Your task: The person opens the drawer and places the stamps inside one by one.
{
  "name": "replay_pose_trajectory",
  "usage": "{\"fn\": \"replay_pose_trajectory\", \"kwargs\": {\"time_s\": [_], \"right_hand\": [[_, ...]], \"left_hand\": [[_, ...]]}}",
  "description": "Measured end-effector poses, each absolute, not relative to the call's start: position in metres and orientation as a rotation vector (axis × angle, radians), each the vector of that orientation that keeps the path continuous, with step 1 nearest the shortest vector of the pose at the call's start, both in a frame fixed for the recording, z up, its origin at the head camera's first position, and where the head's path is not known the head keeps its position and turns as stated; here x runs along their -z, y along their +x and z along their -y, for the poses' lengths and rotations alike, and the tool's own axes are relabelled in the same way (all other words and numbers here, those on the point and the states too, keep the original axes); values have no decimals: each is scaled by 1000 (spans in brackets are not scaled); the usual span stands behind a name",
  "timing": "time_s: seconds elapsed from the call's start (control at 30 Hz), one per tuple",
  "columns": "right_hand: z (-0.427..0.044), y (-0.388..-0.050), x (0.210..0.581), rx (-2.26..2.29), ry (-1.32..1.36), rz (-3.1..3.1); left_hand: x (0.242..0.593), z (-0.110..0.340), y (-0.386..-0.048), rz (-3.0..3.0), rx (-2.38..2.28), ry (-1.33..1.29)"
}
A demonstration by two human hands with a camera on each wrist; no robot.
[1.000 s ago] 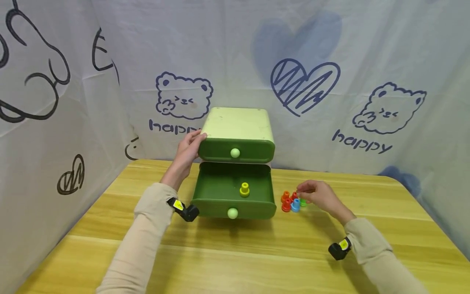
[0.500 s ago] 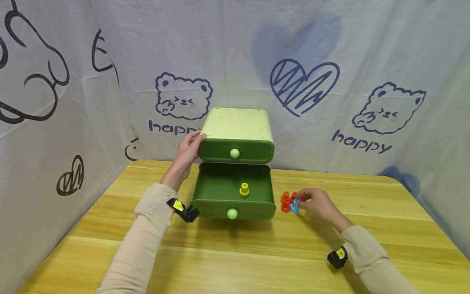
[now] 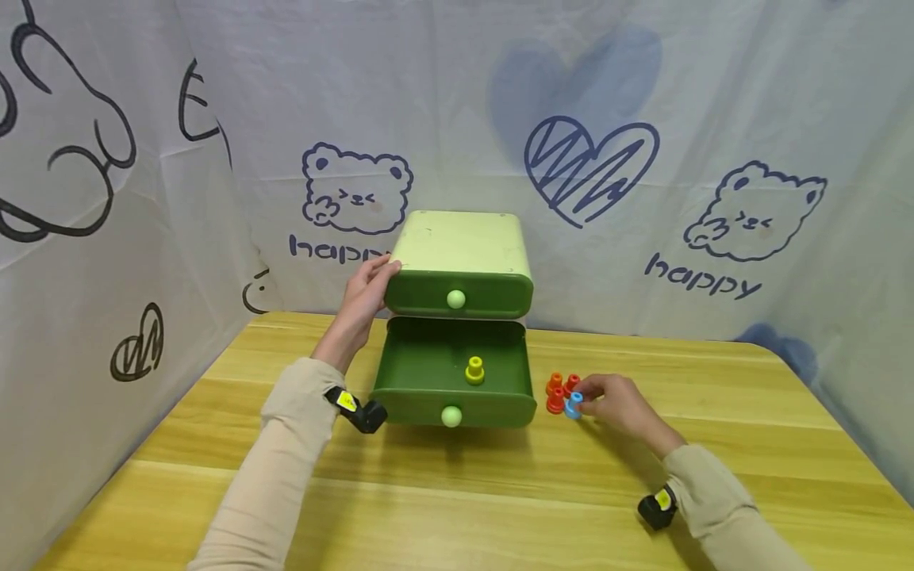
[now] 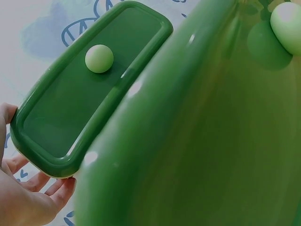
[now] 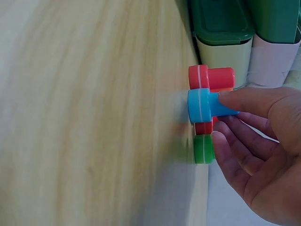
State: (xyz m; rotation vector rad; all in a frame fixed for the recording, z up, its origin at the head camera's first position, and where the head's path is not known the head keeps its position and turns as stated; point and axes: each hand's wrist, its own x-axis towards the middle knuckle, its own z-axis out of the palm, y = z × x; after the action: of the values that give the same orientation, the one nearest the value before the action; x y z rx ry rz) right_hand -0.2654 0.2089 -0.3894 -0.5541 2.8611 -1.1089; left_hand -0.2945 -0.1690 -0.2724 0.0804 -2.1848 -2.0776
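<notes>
A small mint-and-green drawer cabinet (image 3: 464, 238) stands on the table, its lower drawer (image 3: 421, 369) pulled out. My left hand (image 3: 360, 297) grips the upper left side of the cabinet, thumb near the front edge. Inside the lower drawer a yellow stepped peg (image 3: 474, 371) stands upright. My right hand (image 3: 617, 403) pinches the stem of a blue stepped peg (image 5: 200, 106); whether its base touches the table I cannot tell. Beside it are a red peg (image 3: 555, 402), another red peg (image 3: 572, 385) and an orange peg (image 3: 554, 384). A green peg (image 5: 203, 149) shows only in the right wrist view.
The upper drawer (image 3: 421, 293) is closed, with a round pale knob (image 3: 455, 299). A printed cloth (image 3: 457, 103) hangs behind the wooden table (image 3: 457, 507) and along both sides.
My right hand has come down and slightly toward me, from above the green peg to the blue peg, and has taken hold of it. The left hand stays put on the cabinet.
</notes>
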Motion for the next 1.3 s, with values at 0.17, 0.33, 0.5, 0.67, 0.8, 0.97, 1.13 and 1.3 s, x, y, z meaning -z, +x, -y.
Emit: {"fn": "replay_pose_trajectory", "kwargs": {"time_s": [0.17, 0.33, 0.5, 0.67, 0.8, 0.97, 1.13, 1.3], "right_hand": [[-209, -266, 388, 1092, -582, -2856], [-211, -267, 383, 1062, -630, -2883], [-211, -267, 378, 1036, -651, -2899], [-211, -267, 371, 1039, -649, -2899], [-211, -267, 367, 1046, -633, -2896], [-208, -267, 362, 1050, -601, -2910], [-203, -265, 357, 1073, -593, -2902], [-200, -265, 348, 1120, -585, -2863]], "left_hand": [[272, 169, -294, 2190, 2078, 81], [272, 170, -294, 2191, 2073, 70], [272, 170, -295, 2191, 2071, 70], [271, 170, -295, 2190, 2072, 69], [270, 170, -294, 2188, 2070, 72], [270, 171, -293, 2193, 2066, 76], [271, 171, -293, 2193, 2072, 71], [271, 170, -293, 2190, 2074, 57]]}}
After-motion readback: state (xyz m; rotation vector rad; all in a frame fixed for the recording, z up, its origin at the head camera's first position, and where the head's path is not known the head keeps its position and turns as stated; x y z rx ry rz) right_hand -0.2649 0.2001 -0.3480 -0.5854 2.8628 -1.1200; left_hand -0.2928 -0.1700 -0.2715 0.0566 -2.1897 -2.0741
